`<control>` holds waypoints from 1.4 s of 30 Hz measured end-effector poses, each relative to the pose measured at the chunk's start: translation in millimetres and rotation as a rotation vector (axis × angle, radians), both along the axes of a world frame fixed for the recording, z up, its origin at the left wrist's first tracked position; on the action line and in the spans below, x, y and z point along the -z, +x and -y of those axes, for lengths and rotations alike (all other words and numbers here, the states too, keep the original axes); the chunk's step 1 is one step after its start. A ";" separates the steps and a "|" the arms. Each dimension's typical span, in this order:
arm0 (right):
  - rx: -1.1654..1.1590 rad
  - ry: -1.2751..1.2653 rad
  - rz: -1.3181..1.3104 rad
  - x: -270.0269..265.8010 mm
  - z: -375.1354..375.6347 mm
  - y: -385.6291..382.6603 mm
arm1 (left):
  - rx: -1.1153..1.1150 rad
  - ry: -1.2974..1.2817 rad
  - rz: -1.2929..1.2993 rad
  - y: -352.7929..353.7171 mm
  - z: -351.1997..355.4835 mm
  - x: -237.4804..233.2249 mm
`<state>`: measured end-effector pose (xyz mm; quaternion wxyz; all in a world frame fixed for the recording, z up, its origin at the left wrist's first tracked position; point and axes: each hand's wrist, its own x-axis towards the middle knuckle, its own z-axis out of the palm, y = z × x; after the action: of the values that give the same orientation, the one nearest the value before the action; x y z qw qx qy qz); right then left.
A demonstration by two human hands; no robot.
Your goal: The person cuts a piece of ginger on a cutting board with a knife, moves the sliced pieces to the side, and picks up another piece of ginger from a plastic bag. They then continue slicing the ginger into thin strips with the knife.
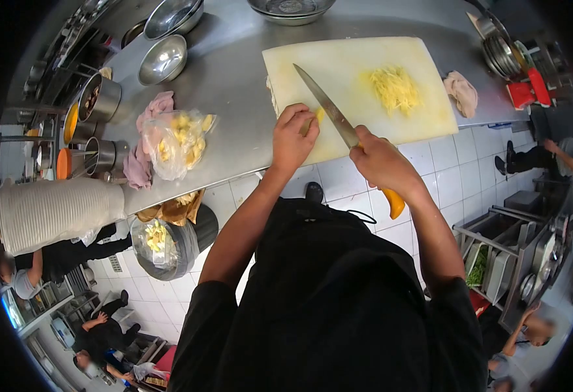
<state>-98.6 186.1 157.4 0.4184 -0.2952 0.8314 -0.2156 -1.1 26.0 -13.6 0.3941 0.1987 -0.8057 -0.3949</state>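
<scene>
My right hand point(383, 159) is wrapped round the yellow handle of a kitchen knife point(329, 106), whose long blade points up and left across the white cutting board point(345, 55). Curled at the board's left front part, my left hand point(294, 138) has its fingertips closed at a small yellow piece of what looks like peeled ginger point(319, 114). The blade lies just right of that piece. A pile of fine yellow shreds point(395, 90) rests on the right of the board.
Left of the board are a plastic bag of yellow chunks point(180, 144), a pink cloth point(137, 166) and metal bowls point(163, 60). Another cloth point(461, 93) lies at the right. Below the table edge stands a lined bin point(185, 251). Other people are around the kitchen.
</scene>
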 end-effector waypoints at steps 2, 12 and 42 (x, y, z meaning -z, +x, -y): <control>-0.010 -0.056 -0.043 12.4 -4.1 0.1 | 0.002 0.072 0.013 -0.2 -1.7 -2.8; 0.051 -0.181 -0.116 34.0 -9.0 0.4 | 0.041 -0.123 0.109 -2.4 0.6 -13.6; 0.023 -0.148 -0.103 41.3 0.0 12.3 | 0.088 0.061 -0.023 -8.9 4.4 -11.4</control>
<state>-86.3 186.1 116.1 0.3496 -0.3263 0.8369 -0.2661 -10.0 21.6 -2.2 0.3795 0.1705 -0.7967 -0.4384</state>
